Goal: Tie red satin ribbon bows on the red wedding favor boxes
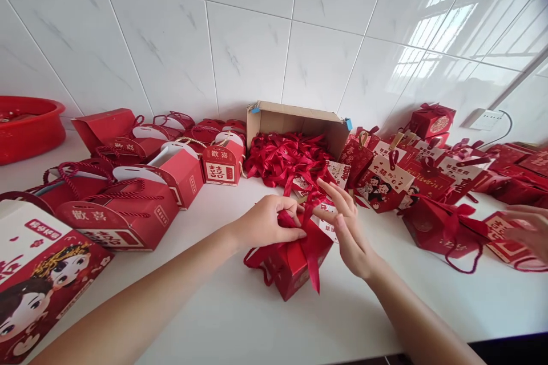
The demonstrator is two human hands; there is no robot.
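A red gift box (295, 265) sits on the white table in front of me, with a tag and a red cord beside its top. My left hand (276, 221) is closed over the top of the box, thumb and fingers pinching red ribbon (313, 268). One end of that ribbon hangs down the box's front. My right hand (351, 234) is at the box's right side with fingers stretched and apart. One of its fingers reaches left against the ribbon; the exact contact is partly hidden.
Behind the box, an open cardboard carton (299, 111) lies with red ribbons (282, 157) spilling out. Red handled boxes (128, 208) stand left, beside a red basin (29, 131). Decorated bags (381, 182) and a ribboned box (440, 228) stand right. Another person's hand (528, 231) shows at the right edge.
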